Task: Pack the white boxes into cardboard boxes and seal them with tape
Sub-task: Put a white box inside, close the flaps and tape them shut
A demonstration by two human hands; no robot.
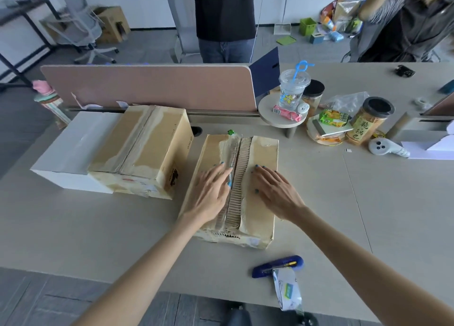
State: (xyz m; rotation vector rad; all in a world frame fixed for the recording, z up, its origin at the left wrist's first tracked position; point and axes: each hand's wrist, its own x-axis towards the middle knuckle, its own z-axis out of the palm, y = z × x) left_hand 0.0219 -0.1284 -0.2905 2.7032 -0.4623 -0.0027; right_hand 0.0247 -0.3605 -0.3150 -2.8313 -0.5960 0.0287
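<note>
A worn cardboard box lies closed on the table in front of me, its centre seam torn to bare corrugation with clear tape along it. My left hand presses flat on the left flap, fingertips at the seam. My right hand rests flat on the right flap. A second closed cardboard box stands to the left, and a white box sits against its left side. A blue tape dispenser with a roll of clear tape lies near the table's front edge.
A pink desk divider runs behind the boxes. Jars, a plastic cup, snack packets and a white controller crowd the right back of the table. Two people stand beyond the divider, beside grey office chairs.
</note>
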